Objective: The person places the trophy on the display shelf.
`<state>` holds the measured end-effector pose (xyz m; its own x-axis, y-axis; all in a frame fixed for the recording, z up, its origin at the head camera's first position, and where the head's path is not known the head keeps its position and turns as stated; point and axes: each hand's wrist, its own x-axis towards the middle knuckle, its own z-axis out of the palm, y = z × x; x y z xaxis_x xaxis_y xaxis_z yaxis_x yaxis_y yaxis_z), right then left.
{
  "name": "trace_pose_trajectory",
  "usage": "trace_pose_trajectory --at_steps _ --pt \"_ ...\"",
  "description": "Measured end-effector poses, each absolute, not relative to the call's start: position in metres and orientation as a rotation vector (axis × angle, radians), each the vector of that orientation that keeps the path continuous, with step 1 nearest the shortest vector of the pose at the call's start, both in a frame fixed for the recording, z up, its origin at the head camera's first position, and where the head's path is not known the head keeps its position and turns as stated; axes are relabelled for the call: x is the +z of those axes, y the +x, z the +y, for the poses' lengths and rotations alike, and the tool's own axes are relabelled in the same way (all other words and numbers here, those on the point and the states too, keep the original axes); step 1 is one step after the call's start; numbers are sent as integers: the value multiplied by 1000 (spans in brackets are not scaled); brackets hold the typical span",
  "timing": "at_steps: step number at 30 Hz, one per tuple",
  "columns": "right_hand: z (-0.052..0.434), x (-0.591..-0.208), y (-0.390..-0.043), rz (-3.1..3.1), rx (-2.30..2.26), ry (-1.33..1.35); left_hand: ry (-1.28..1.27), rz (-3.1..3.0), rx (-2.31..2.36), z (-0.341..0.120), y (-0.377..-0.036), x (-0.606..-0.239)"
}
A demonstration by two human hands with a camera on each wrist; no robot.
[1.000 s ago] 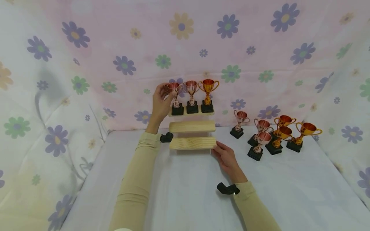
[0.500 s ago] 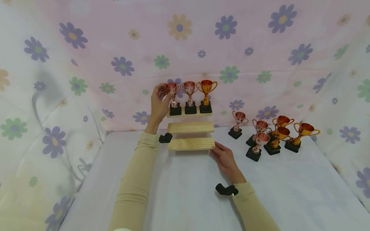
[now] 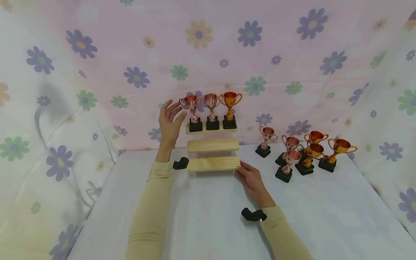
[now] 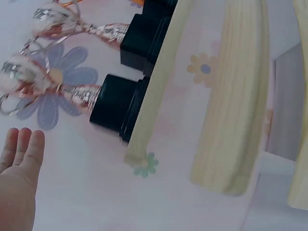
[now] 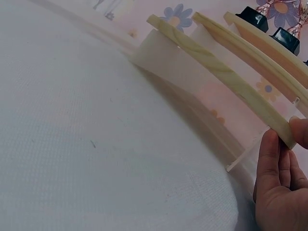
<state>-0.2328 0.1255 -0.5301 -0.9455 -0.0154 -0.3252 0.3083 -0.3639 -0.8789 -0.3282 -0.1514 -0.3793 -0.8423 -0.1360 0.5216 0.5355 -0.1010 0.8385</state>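
Note:
A three-step wooden rack (image 3: 212, 145) stands against the back cloth. On its top board, a rose-gold trophy cup (image 3: 193, 108) is at the left, another rose-gold trophy (image 3: 211, 107) in the middle and a gold trophy (image 3: 230, 105) at the right, all upright on black bases. My left hand (image 3: 169, 124) is just left of the leftmost trophy, fingers spread and holding nothing; the left wrist view shows its fingers (image 4: 32, 149) apart from the cup. With my right hand (image 3: 252, 180) I pinch the right end of the lowest board (image 5: 231, 79), thumb above and fingers beneath.
Right of the rack, more trophies stand on the white table (image 3: 208, 224): rose-gold ones, such as the single trophy (image 3: 267, 135) nearest the rack, and gold ones, such as the trophy (image 3: 340, 148) at the far right. Flowered cloth hangs behind and at both sides.
My left hand has let go of the leftmost trophy and drawn back to the left, its fingers opening. That trophy stays on the top board. My right hand keeps its grip on the lowest board.

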Motion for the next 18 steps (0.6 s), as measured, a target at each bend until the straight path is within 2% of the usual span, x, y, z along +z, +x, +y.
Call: trace_pose_trajectory --at_steps 9,13,18 --pt "126 -528 -232 1763 -2356 321 -23 -1902 -1989 -174 -288 -415" --pt "138 -519 -219 2084 -2040 189 147 -2013 -2006 -178 -273 -436" --pt "176 -503 -189 2412 -1588 -91 259 -2116 -2045 -176 -256 -459"
